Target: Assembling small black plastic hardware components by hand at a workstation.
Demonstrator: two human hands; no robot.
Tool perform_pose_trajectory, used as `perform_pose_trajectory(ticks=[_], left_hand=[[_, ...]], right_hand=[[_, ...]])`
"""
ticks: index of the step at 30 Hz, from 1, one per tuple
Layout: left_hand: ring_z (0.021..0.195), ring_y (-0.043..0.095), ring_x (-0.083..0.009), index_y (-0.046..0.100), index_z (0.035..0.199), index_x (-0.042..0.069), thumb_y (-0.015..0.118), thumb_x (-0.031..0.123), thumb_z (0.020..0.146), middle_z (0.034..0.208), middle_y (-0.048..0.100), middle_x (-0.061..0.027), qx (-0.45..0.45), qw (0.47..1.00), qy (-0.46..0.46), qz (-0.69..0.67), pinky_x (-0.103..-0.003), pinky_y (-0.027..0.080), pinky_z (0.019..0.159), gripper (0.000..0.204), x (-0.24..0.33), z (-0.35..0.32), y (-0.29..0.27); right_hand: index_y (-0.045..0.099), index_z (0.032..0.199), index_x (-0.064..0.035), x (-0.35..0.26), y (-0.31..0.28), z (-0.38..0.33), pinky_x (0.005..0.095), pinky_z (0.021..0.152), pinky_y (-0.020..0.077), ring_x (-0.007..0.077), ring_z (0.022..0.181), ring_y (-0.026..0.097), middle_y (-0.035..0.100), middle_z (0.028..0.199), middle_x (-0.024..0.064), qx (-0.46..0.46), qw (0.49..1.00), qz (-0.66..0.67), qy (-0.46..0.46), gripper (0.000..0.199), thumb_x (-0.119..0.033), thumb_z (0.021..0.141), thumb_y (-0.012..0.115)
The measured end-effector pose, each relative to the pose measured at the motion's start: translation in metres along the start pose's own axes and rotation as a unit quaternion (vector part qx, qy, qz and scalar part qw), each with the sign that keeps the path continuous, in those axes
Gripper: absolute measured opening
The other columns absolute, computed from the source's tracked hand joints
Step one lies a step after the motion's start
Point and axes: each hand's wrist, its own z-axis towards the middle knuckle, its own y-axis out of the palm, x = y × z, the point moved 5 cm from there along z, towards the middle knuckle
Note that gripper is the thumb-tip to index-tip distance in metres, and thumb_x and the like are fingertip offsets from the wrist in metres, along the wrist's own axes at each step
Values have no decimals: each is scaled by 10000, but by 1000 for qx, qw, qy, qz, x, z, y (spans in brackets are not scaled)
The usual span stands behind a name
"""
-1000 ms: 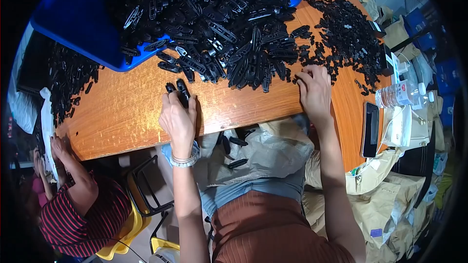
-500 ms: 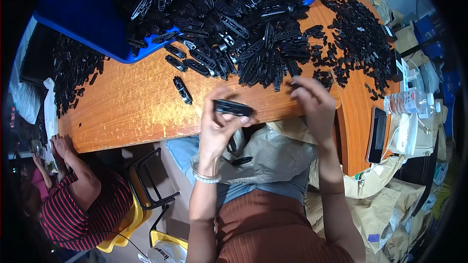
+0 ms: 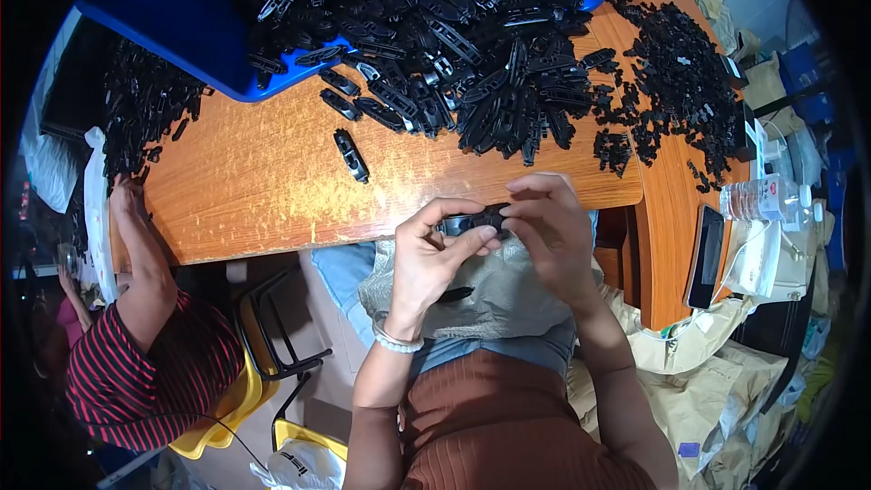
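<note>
Above my lap, at the table's front edge, my left hand [image 3: 423,265] grips a long black plastic part [image 3: 454,225] between thumb and fingers. The fingers of my right hand [image 3: 558,245] are closed at the right end of that part, at a small black piece [image 3: 493,216]; the fingertips partly hide how the two meet. A single black part [image 3: 351,156] lies on the table beyond my left hand. Farther back, a heap of similar long black parts [image 3: 445,36] spills out of a blue bin [image 3: 154,4]. Many small black pieces [image 3: 680,73] are spread at the right.
A phone [image 3: 703,257] and a clear plastic bottle [image 3: 753,200] are on the right of the wooden table [image 3: 245,181]. At the left, a person in a striped top [image 3: 154,381] sits by another black heap [image 3: 150,100]. A grey plastic sheet [image 3: 490,299] covers my lap.
My right hand has come down and left from the small-piece pile to the long part. My left hand has moved right and slightly down with the part. The view has shifted slightly.
</note>
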Motion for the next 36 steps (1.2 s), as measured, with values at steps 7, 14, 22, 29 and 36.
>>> perform_pose_trajectory(ticks=[7, 14, 22, 29, 36], left_hand=[[629, 603, -88, 572, 950, -37, 607, -116, 770, 844, 623, -59, -37, 990, 57, 122, -188, 477, 585, 199, 4, -3, -4], [782, 646, -159, 643, 1005, -20, 541, 90, 889, 861, 678, -115, -108, 976, 29, 188, -269, 493, 713, 190, -6, -6, -28], [595, 536, -195, 618, 878, -51, 749, 243, 737, 711, 590, -104, 401, 777, 150, 462, -316, 448, 606, 351, 17, 46, -136], [557, 500, -107, 632, 806, -54, 714, 213, 762, 609, 574, -43, 351, 771, 122, 517, -251, 424, 543, 284, 15, 54, -139], [598, 428, -20, 579, 796, 29, 642, 95, 818, 687, 535, 41, 276, 928, 120, 218, -171, 319, 547, 94, 4, 41, -124]], right_hand=[[577, 1047, 18, 33, 20, -30, 223, 733, 455, 92, 827, 576, 618, 902, 30, -115, 912, 293, 264, 265, -8, 796, 658], [626, 943, -31, 34, 11, -37, 222, 682, 440, 77, 766, 561, 623, 819, 10, -215, 940, 150, 217, 206, -69, 752, 693], [619, 884, 4, 78, -83, 26, 362, 764, 421, 294, 829, 528, 591, 837, 132, 150, 941, -302, 27, 111, 29, 809, 542], [665, 824, -1, 139, -110, 72, 376, 804, 418, 280, 888, 531, 607, 886, 128, 38, 914, -396, 77, 83, -4, 745, 639], [661, 847, 5, 145, -112, 94, 406, 810, 440, 283, 920, 552, 619, 895, 133, -48, 912, -390, 116, 123, -21, 728, 674]])
